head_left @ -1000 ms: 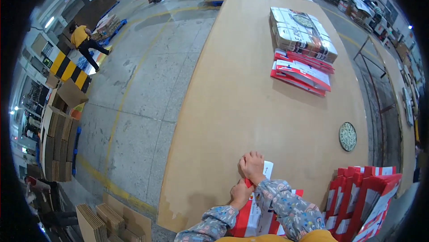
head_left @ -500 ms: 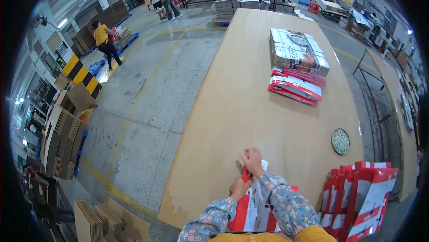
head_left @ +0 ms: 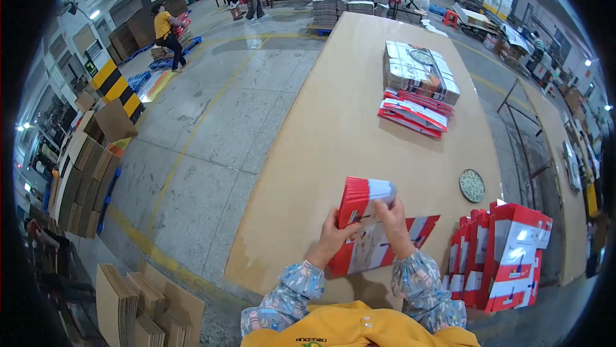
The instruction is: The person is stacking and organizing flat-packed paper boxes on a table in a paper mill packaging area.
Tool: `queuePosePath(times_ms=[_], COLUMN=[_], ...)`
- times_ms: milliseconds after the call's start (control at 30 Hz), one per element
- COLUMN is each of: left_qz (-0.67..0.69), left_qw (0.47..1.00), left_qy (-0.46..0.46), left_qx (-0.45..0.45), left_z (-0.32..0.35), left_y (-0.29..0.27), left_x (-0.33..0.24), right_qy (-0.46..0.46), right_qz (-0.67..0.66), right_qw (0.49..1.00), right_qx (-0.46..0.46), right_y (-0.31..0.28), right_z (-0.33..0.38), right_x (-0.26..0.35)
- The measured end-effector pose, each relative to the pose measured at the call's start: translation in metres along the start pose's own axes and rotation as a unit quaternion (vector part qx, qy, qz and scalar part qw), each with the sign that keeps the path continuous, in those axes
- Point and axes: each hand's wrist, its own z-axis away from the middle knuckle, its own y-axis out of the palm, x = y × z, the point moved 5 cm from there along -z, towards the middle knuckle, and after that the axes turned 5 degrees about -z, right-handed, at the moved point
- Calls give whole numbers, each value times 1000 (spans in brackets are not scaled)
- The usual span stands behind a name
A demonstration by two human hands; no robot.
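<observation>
Hands, left (head_left: 333, 235) and right (head_left: 393, 222), clamp a half-folded red-and-white carton (head_left: 364, 219) left of the finished upright cartons (head_left: 500, 254); folding remains.

Carton (head_left: 366, 215) red and white; table (head_left: 333, 129) tan; sleeves (head_left: 292, 289) grey floral; disc (head_left: 471, 185) dark, patterned; floor line (head_left: 192, 135) yellow.

Folded carton (head_left: 366, 225) between both hands on the table (head_left: 333, 122), upright cartons (head_left: 500, 254) right, flat stack (head_left: 417, 87) beyond.
</observation>
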Motion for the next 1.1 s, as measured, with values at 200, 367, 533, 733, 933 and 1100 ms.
queuePosePath(times_ms=[200, 367, 533, 733, 933, 1100], left_qz=[-24, -119, -238, -289, -116, -307], left_qw=[989, 980, 918, 897, 974, 926], left_qy=[63, 144, 311, 333, 191, 220], left_qx=[131, 66, -59, -33, -47, -19], left_z=[31, 41, 50, 35, 41, 28], left_y=[-27, -17, -17, -7, -19, -30], left_x=[27, 0, -15, -26, 15, 45], right_qy=[-46, -9, 36, 0, 60, 31], right_qz=[6, -39, -51, -54, -77, -27], right_qw=[989, 988, 988, 989, 986, 993], right_qx=[141, 149, 144, 138, 137, 114], right_y=[13, 7, 10, 2, 6, -2], right_z=[53, 59, 72, 62, 70, 57], right_x=[-38, -47, -44, -35, -50, -82])
